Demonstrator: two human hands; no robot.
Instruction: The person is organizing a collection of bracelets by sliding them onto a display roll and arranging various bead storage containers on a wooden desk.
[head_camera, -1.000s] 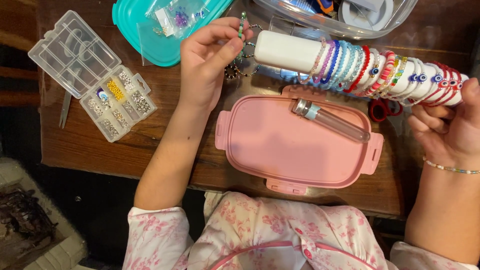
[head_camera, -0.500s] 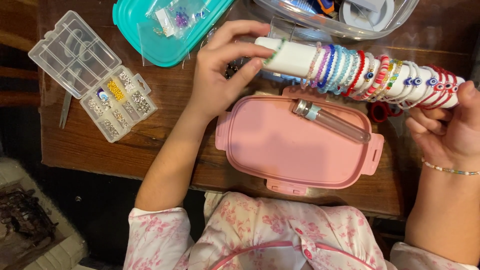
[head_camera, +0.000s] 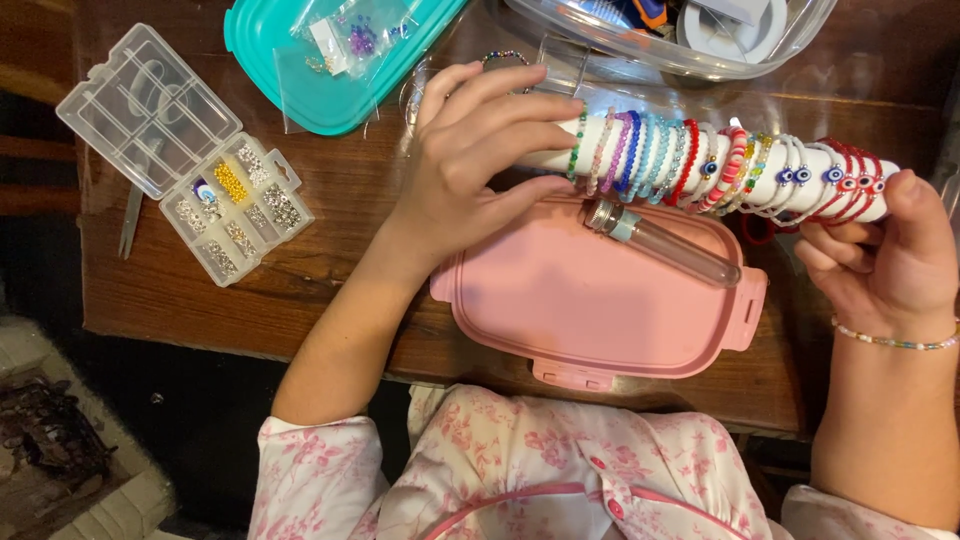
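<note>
The white roll (head_camera: 720, 170) is held level above the pink lid (head_camera: 590, 300), already carrying many bead bracelets (head_camera: 700, 165). The left hand (head_camera: 470, 170) closes its grip on the bare end, the green bracelet (head_camera: 577, 145) just beside its fingertips; the right hand (head_camera: 890, 260) clasps the far end. Little bare roll is left.

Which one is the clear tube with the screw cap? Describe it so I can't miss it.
Find the pink lid lying flat on the wooden table. The clear tube lies slanted on its top, just under the white bracelet roll. Unlike the roll, it is see-through, bare of bracelets, with a silver cap.
</note>
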